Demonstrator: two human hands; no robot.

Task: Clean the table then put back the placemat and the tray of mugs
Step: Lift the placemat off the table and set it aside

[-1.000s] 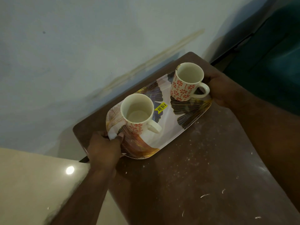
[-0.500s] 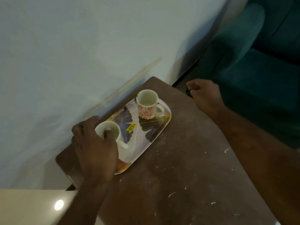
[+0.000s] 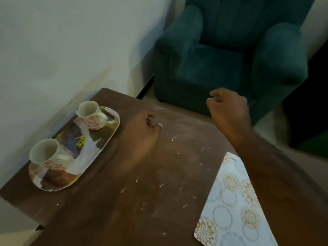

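2 mugs (image 3: 45, 153) stand upright and well apart on the patterned tray (image 3: 99, 146), which sits at the left side of the bench (image 3: 142, 201), just beside the wall (image 3: 62, 41). Parked there, it seems meant to leave the middle of the top free for wiping. The placemat (image 3: 229, 210) lies flat at the near right corner, partly under the right forearm, likewise out of the way. White crumbs (image 3: 173, 138) and a pale dusty film are scattered across the bare brown surface between the 2, so the cleaning looks not yet done. The left hand (image 3: 140, 134) is low over the bench just right of the tray, fingers loosely curled, holding nothing. The right hand (image 3: 229, 110) is over the far edge, in front of the teal armchair (image 3: 221, 59), also loosely curled and holding nothing. No cloth is in view.
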